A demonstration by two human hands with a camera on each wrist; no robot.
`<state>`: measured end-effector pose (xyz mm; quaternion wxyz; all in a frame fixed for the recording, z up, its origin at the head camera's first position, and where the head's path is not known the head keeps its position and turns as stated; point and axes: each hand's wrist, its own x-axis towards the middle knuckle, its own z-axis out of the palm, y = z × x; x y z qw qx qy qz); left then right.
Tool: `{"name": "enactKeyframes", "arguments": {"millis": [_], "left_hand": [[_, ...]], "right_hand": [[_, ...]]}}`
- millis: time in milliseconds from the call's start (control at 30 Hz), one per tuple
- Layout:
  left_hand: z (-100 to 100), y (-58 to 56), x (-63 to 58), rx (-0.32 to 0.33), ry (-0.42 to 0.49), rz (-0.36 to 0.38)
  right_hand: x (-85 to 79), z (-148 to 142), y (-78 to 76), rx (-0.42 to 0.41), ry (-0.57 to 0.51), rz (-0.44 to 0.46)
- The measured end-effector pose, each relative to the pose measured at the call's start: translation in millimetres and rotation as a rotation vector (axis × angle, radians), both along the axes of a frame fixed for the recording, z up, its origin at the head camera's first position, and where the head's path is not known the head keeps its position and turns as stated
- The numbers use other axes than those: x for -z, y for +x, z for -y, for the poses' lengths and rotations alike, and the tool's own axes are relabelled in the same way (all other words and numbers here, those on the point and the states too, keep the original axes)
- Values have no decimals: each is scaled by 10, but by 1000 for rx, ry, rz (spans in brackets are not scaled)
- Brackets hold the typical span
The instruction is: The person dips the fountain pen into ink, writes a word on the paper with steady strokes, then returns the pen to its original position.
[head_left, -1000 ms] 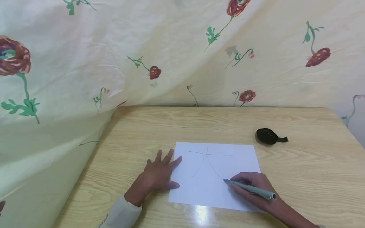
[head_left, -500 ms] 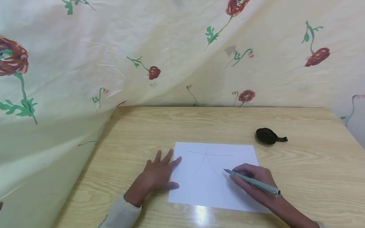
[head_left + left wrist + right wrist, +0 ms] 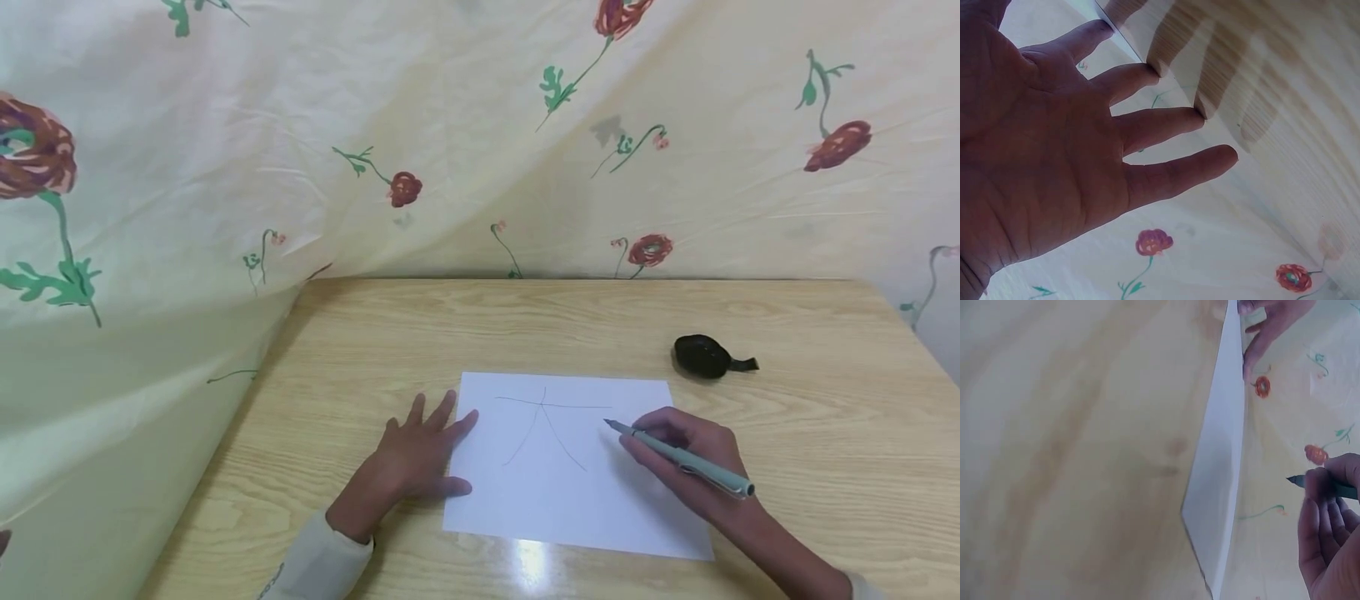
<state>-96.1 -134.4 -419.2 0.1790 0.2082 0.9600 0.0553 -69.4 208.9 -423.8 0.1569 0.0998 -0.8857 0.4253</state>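
Observation:
A white sheet of paper (image 3: 540, 508) lies on the wooden table, with thin dark strokes on its upper part: a crossbar and two legs spreading downward. My left hand (image 3: 420, 454) rests at the sheet's left edge with fingers spread; the left wrist view shows the same hand (image 3: 1054, 131) with straight fingers. A grey-green pen (image 3: 686, 458) is pinched in my right hand (image 3: 697, 458), over the right side of the sheet. In the right wrist view the pen's dark tip (image 3: 1295, 480) points away from the fingers and stands clear of the paper (image 3: 1216, 469).
A small black toy frying pan (image 3: 702, 357) sits on the wooden table (image 3: 375, 333) beyond the sheet's upper right corner, handle pointing right. Cream cloth with red flowers (image 3: 465, 150) hangs behind the table and along its left side.
The pen's tip has left the lower end of the right-hand stroke. My right hand has moved up and to the right with the pen. The left hand stays in place.

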Motion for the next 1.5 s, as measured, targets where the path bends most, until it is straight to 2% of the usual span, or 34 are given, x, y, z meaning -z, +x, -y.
{"name": "enactKeyframes", "arguments": {"millis": [167,433,767,867,1000,1100,1167,1267,1400,1500], "left_hand": [[23,12,2,6,18,-1],[45,42,23,14,47,-5],[23,41,55,14,30,-10],[34,61,37,6,28,-10],[42,67,16,6,33,-20],[36,52,26,10,40,-23],[30,40,40,13,40,-26],[23,26,51,16,38,-34],[19,21,50,22,30,-47],[19,23,40,22,29,-45]], "right_hand": [[-16,-67,-23,49,-46,23],[-41,-212,-30,78,-140,111],[-50,-499,-156,113,-310,126],[-39,-559,-205,150,-354,92],[-56,-639,-273,180,-535,18],[-68,-728,-320,153,-695,-85],[-63,-799,-353,131,-734,-156],[-55,-905,-391,129,-726,-208],[-58,-1005,-420,230,-655,-166],[-67,-1055,-431,308,-642,-115]]}}
